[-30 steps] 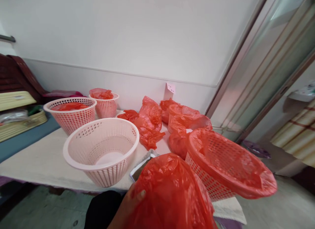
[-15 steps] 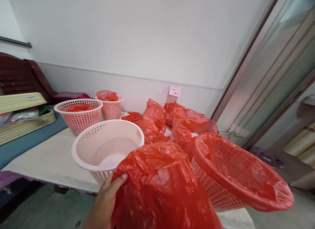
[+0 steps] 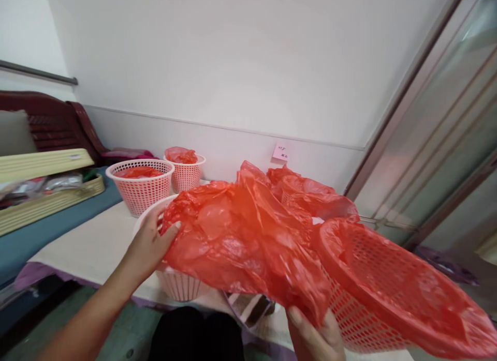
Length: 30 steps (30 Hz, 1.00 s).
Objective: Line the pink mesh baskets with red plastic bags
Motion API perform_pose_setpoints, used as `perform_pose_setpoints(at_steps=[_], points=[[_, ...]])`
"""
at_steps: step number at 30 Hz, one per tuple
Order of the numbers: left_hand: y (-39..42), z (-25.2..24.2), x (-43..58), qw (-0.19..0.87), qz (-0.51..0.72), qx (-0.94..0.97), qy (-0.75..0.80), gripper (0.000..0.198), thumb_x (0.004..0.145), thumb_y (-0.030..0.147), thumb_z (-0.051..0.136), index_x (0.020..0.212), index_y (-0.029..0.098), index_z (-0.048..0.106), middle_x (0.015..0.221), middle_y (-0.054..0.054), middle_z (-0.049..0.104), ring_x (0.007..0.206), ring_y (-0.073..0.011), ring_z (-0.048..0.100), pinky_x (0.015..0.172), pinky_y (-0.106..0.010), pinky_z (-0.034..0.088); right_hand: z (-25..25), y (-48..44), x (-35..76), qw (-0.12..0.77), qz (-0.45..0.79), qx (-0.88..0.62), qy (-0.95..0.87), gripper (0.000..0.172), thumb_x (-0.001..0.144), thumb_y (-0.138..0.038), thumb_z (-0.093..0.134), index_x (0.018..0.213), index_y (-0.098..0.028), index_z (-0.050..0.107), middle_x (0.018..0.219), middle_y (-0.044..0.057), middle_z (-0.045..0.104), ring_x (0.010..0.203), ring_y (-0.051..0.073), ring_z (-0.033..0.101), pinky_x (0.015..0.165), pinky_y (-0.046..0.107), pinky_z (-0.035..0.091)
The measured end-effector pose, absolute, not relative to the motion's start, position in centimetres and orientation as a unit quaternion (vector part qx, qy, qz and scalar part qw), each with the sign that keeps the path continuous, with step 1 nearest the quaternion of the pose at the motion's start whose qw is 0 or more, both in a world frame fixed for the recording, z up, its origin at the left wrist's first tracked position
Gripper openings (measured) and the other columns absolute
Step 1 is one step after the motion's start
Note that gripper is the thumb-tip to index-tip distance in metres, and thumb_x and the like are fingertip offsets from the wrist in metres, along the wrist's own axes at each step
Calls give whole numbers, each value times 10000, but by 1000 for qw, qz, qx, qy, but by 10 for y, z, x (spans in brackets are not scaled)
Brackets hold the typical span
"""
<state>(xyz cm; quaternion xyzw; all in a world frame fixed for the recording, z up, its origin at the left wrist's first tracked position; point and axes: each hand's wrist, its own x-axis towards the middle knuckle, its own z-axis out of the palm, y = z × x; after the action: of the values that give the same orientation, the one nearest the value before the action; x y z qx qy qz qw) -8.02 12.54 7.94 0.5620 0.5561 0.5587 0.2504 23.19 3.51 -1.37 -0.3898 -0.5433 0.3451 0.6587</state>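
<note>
A red plastic bag [image 3: 240, 231] is stretched between my two hands above the table's front edge. My left hand [image 3: 153, 237] grips its left end, thumb on the near side. Down at the bag's lower right corner, my right hand [image 3: 314, 330] pinches the film. Behind and beneath the bag stands a white slatted basket [image 3: 176, 286], mostly covered by it. To the right, close to my right hand, a large perforated basket [image 3: 361, 309] has a red bag folded over its rim.
Two perforated baskets [image 3: 143, 193] [image 3: 188, 176] with red bags inside stand at the back left. More red-bagged baskets [image 3: 310, 193] are by the wall under a pink note [image 3: 280, 152]. A yellow box [image 3: 50, 200] lies on the blue surface at left.
The red bag has risen and spread out sideways over the white basket. My left hand has moved up with it, and my right hand has come into view holding the lower right corner.
</note>
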Motion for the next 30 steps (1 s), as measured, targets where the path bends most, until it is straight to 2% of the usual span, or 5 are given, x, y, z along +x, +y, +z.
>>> perform_pose_setpoints(at_steps=[3, 11, 20, 24, 30], points=[[123, 74, -92, 175, 522, 610, 570, 638, 809, 517, 623, 1326, 154, 538, 1499, -159, 478, 1411, -331, 396, 1204, -517, 240, 17, 64, 216, 626, 338, -354, -607, 328, 932, -345, 622, 1254, -285, 637, 1174, 91, 689, 1140, 276, 644, 1012, 477, 511], [105, 62, -97, 240, 432, 655, 571, 468, 925, 620, 447, 932, 211, 675, 1013, -69, 736, 1031, -270, 665, 869, -349, 483, 56, 133, 168, 435, 161, -320, -826, 125, 890, -185, 539, 774, -215, 504, 877, 31, 555, 859, 189, 525, 788, 324, 436], [111, 61, -107, 229, 372, 690, 577, 676, 953, 580, 441, 1513, 222, 318, 907, -38, 747, 864, -236, 709, 759, -349, 511, 43, 158, 139, 355, 143, -309, -871, 248, 753, -57, 524, 647, -218, 368, 719, -29, 484, 738, 146, 481, 692, 269, 355], [114, 61, -107, 157, 304, 762, 550, 346, 954, 483, 480, 1117, 228, 648, 926, -32, 739, 813, -192, 686, 704, -289, 492, 46, 157, 145, 340, 151, -301, -878, 142, 780, -64, 549, 787, -202, 584, 809, 2, 608, 811, 162, 557, 761, 289, 422], [102, 66, -120, -38, 337, 774, 534, 284, 921, 396, 484, 730, 216, 592, 717, -31, 582, 735, -206, 526, 741, -353, 396, 50, 156, 168, 373, 81, -378, -844, 277, 882, -202, 602, 1156, -187, 636, 1000, 79, 664, 917, 221, 595, 855, 395, 470]])
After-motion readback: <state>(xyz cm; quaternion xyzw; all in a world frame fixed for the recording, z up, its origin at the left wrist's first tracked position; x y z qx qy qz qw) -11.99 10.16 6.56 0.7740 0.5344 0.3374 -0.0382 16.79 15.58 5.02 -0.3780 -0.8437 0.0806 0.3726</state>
